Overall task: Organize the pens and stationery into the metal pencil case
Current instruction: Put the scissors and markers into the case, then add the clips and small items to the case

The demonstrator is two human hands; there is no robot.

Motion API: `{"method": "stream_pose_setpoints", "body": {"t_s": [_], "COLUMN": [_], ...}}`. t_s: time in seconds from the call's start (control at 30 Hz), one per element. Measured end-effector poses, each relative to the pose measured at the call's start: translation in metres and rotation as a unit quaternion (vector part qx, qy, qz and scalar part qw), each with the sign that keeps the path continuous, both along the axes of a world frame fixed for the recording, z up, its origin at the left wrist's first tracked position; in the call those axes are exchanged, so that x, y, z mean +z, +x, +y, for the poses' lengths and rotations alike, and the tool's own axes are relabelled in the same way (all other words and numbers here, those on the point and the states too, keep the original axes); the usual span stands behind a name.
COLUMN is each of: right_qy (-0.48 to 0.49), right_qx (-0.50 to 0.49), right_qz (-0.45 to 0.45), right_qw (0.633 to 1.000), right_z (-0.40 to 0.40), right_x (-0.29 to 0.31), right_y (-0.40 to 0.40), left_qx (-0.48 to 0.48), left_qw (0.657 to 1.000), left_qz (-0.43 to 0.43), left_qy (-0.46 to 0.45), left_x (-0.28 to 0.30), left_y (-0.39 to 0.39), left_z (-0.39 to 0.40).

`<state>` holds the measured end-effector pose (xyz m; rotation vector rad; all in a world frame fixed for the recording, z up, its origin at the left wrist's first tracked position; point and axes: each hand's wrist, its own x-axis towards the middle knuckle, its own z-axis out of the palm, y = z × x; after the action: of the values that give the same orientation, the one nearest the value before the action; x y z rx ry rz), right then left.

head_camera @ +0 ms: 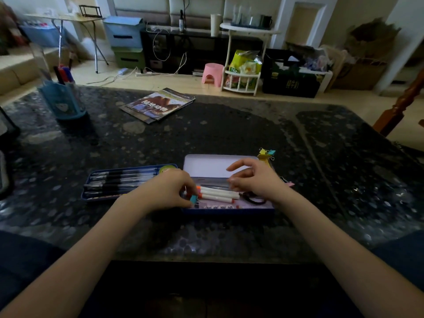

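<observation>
Your case (220,166) lay open on the desk (229,129), near its front edge, lid standing up at the back, pale inside. In the tray: three white markers (218,195) with orange ends, side by side and running left to right; just right of them a dark looped item (253,199), too dim to identify. A printed strip showed along the tray's front inner wall.

Your left hand (168,189) sat at the tray's left end, fingers curled, pinching a teal clip (193,199) right against the marker tips. Whether the clip touched the tray floor could not be told.

Your right hand (254,177) hovered over the tray's right half, fingers loosely bent and spread, holding nothing.

Left of the case, touching or nearly so, a second blue tray (128,182) held a row of black-grip pens (119,180) lying lengthwise, and a round green-yellow item (167,169) sat at its far right corner.

More clips (267,153), yellow and teal, were piled just behind the lid's right corner. One pink clip (289,183) lay on the desk beside the case's right side.

Far left on the desk, a blue pen cup (62,99) stood upright with a few pens inside. A stack of magazines (158,105) lay flat toward the back, well apart from the case.
</observation>
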<state>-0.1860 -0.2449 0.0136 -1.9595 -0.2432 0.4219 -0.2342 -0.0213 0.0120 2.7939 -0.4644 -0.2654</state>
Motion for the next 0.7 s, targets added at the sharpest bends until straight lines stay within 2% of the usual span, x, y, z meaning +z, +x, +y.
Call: {"method": "stream_pose_setpoints", "body": {"t_s": [0.1, 0.17, 0.23, 0.3, 0.4, 0.47, 0.6, 0.7], "right_qy": [-0.069, -0.152, -0.225, -0.292, -0.393, -0.432, -0.431, -0.364], "right_qx": [-0.072, -0.122, -0.167, -0.189, -0.178, -0.167, -0.171, -0.175], "right_qz": [-0.105, -0.181, -0.206, -0.176, -0.065, -0.027, -0.030, -0.004], "right_qw": [0.989, 0.964, 0.938, 0.921, 0.900, 0.886, 0.885, 0.915], "right_z": [-0.019, -0.035, -0.052, -0.066, -0.070, -0.066, -0.064, -0.064], "right_x": [-0.009, -0.018, -0.023, -0.026, -0.024, -0.022, -0.018, -0.012], "right_y": [0.022, 0.035, 0.044, 0.050, 0.052, 0.050, 0.046, 0.044], "left_qx": [-0.001, -0.002, -0.003, -0.003, -0.005, -0.005, -0.005, -0.002], "left_qw": [1.000, 1.000, 1.000, 1.000, 0.996, 0.994, 0.995, 0.995], "left_qz": [0.002, 0.008, 0.014, 0.012, -0.038, -0.053, -0.037, -0.031], "left_qy": [0.006, 0.005, 0.007, 0.013, 0.080, 0.100, 0.092, 0.097], "left_x": [0.001, 0.002, 0.003, 0.004, 0.005, 0.005, 0.006, 0.007], "left_y": [-0.001, -0.001, -0.001, -0.002, -0.002, -0.002, -0.003, -0.003], "left_z": [0.000, 0.000, 0.000, 0.000, 0.000, 0.001, -0.001, -0.002]}}
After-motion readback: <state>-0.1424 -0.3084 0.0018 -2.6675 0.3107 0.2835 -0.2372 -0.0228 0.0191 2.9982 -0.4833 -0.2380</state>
